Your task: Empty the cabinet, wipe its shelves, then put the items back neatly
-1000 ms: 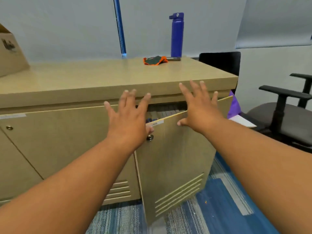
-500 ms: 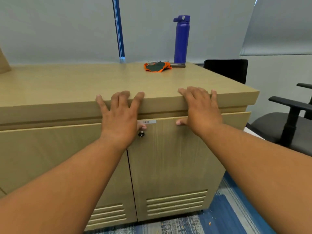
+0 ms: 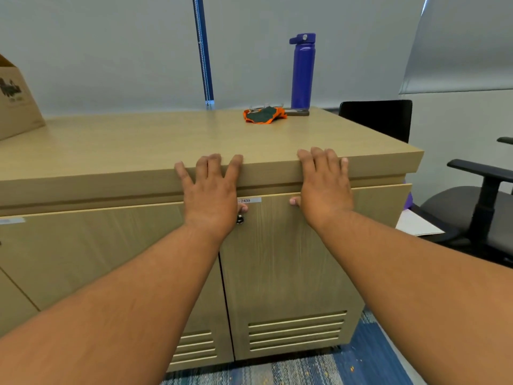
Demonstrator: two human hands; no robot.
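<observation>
1: Both hands were flat, nothing held. Left hand & right hand: fingers straight and spread, tips over the front edge of the cabinet top, palms against its front. Left one sat over the seam btwn doors, right one on the top of the right door.

2: Cabinet itself?

1: Dead ahead, 12 o'clock. Right door and left door both shut, lock just beside the left thumb.

2: How far along, then?

1: Couldn't say for sure. With doors shut it was prob. either not begun or all back in. Flat palms read as pushing, not pulling, imo, so I leaned to the end. Cloth lay at 12 o'clock from the hands, far back on top; bottle at 1 o'clock, just behind it.

2: Hidden bits?

1: Shelves & contents, all behind the doors, so wiped or not: no telling. Cardboard box at 10 o'clock was cut off by the frame edge, chair at 3 o'clock too. Small dark thing by the bottle's base was too small to ID.
</observation>
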